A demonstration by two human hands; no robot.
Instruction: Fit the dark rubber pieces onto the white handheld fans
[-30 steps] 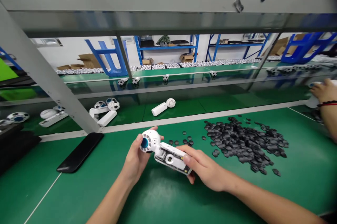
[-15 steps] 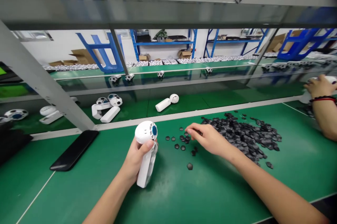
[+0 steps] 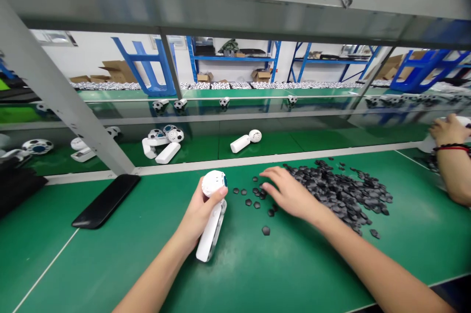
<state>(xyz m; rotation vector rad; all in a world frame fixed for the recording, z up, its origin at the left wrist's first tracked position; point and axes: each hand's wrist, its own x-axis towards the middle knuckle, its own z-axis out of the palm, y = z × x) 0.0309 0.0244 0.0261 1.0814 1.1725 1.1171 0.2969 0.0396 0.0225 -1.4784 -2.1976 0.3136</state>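
Observation:
My left hand (image 3: 198,212) is closed around a white handheld fan (image 3: 210,234) with a round, ball-like head; a dark blue disc shows on the head's right side. The fan is tilted above the green table. My right hand (image 3: 289,193) hovers palm down with its fingers apart, over small black pentagon pieces (image 3: 256,204) scattered beside the big pile. Its fingertips are near several of these pieces, and I see nothing held between them. One lone pentagon piece (image 3: 266,230) lies closer to me.
A heap of black pentagon pieces (image 3: 342,195) spreads to the right. At left lies a black tray-like object (image 3: 106,201). Beyond the metal rail (image 3: 235,160), a white fan (image 3: 246,141) and several football-patterned fans (image 3: 167,139) rest on a green belt. Another person's hand (image 3: 451,131) works at far right.
The fan in my left hand has turned, so its blue disc now faces more to the right. My right hand's fingers have spread from a pinch. The camera view has shifted slightly.

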